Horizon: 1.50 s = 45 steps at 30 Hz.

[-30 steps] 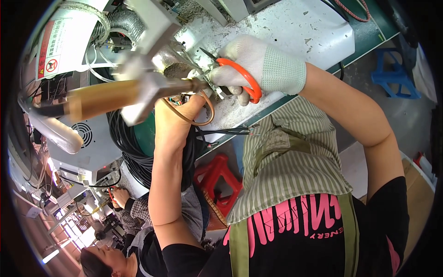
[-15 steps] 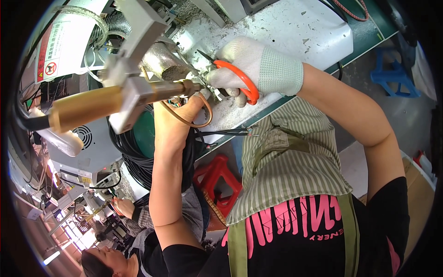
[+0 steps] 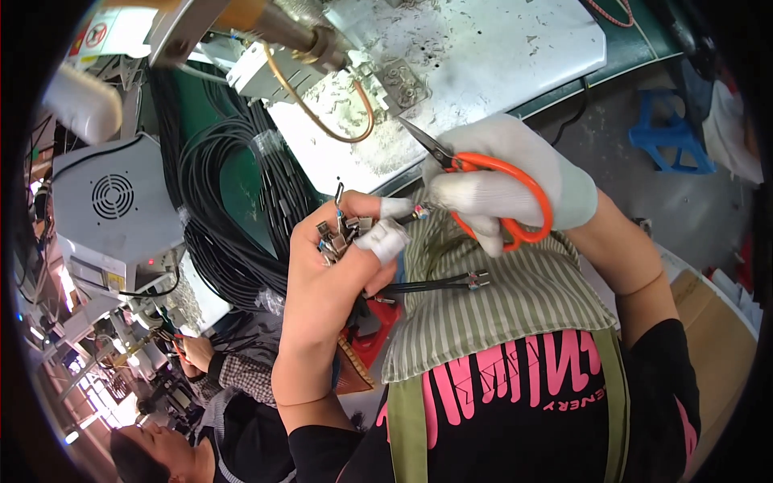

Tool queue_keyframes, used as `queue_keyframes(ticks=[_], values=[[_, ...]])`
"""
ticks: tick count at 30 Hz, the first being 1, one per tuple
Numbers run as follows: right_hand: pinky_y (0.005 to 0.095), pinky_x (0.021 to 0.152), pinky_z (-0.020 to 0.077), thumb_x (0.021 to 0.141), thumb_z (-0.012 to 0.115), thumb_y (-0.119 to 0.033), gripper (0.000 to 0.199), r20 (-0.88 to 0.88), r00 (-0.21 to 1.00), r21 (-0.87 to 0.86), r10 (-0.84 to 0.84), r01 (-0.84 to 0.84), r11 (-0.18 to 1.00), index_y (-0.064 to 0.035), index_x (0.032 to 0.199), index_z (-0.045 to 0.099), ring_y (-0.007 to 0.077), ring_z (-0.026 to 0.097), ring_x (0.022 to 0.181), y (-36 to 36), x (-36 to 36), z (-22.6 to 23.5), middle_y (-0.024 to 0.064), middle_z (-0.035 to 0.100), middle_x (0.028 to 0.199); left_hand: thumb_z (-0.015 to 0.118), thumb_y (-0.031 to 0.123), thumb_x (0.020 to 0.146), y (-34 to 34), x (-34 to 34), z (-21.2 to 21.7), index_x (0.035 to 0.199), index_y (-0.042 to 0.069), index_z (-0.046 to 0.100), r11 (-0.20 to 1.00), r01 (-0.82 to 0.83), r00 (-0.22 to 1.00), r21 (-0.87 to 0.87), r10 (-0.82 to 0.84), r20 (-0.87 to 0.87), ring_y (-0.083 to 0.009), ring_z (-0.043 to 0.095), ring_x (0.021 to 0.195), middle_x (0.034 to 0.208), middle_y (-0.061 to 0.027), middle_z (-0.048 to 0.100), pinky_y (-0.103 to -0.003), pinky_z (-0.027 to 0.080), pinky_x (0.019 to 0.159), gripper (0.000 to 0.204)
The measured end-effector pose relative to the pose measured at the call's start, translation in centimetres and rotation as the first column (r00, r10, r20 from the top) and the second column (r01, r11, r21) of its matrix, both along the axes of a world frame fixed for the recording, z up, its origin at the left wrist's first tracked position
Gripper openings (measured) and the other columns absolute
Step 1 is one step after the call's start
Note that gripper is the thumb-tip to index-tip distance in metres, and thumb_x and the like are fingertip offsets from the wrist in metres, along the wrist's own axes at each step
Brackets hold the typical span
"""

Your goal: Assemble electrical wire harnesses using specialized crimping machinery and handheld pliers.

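Note:
My left hand [image 3: 322, 278], with white coverings on thumb and index fingertip, pinches a black cable [image 3: 408, 216] near its end, where small coloured wires show. Several small metal connectors [image 3: 338, 238] are bunched in the curled fingers of this hand. Orange-handled scissors [image 3: 538, 197] are held in my gloved right hand [image 3: 515, 149], their dark blades pointing up and left. Right thumb and fingertips are close to the cable's wire end; whether they touch it I cannot tell. Below both hands, other black cables [image 3: 431, 284] with bared, tipped ends stretch over my striped apron [image 3: 483, 338].
A machine head with a brass-coloured cylinder [image 3: 250, 24] and a looped copper tube [image 3: 322, 129] stands over the scrap-strewn white worktop [image 3: 515, 56]. Coiled black cables [image 3: 217, 185] lie at left, beside a grey vented box [image 3: 113, 193]. A co-worker's hand [image 3: 197, 354] shows lower left; a blue stool [image 3: 668, 133] stands right.
Both hands have come away from the machine toward my body, and the view has shifted. My left hand has turned, showing the connectors in it. The scissors remain in my right hand.

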State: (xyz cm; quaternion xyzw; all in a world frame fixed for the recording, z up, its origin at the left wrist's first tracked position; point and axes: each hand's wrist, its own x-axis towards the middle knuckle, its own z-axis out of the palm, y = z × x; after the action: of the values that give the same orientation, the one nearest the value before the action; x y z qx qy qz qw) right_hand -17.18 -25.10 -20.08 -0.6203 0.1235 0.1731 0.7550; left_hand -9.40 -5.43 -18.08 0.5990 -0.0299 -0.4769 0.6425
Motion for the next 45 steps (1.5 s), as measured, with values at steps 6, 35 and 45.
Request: queue_keyframes(ticks=[6,35,45], values=[[0.0249,0.040,0.0401,0.079,0.055,-0.016,0.019,0.008,0.999,0.022,-0.033,0.033,0.999,0.0036,0.077,0.057,0.0120,0.051,0.038,1.2,-0.8,1.0,0.0036,0.050,0.045,0.060,-0.004,0.081,1.2,-0.5,0.6,0.096,-0.004,0.061,0.998,0.057,0.993,-0.021,-0.055,0.106,-0.0012,0.036,0.049,0.064,0.0047,0.049,-0.020,0.026,0.045,0.015],[0.0250,0.050,0.0470,0.080,0.060,-0.014,0.016,0.108,0.974,-0.423,0.200,-0.138,0.896,0.0011,0.077,0.061,0.0120,0.063,0.053,3.3,-3.0,3.4,0.0059,0.060,0.057,0.071,-0.001,0.070,1.2,-1.9,-0.1,0.090,-0.002,0.061,0.988,-0.153,0.477,0.033,0.044,0.878,-0.0044,0.052,0.064,0.071,-0.0013,0.056,-0.018,0.044,0.058,0.022],[0.0284,0.048,0.0432,0.086,0.057,-0.029,0.031,0.172,0.970,-0.402,0.174,-0.092,0.911,-0.0005,0.074,0.058,0.0153,0.054,0.048,3.3,-3.3,2.5,0.0066,0.052,0.054,0.072,-0.002,0.069,1.2,-2.0,-0.4,0.090,-0.002,0.063,0.988,-0.152,0.446,-0.003,0.071,0.892,-0.0067,0.054,0.061,0.071,-0.0037,0.059,-0.019,0.044,0.057,0.023]])
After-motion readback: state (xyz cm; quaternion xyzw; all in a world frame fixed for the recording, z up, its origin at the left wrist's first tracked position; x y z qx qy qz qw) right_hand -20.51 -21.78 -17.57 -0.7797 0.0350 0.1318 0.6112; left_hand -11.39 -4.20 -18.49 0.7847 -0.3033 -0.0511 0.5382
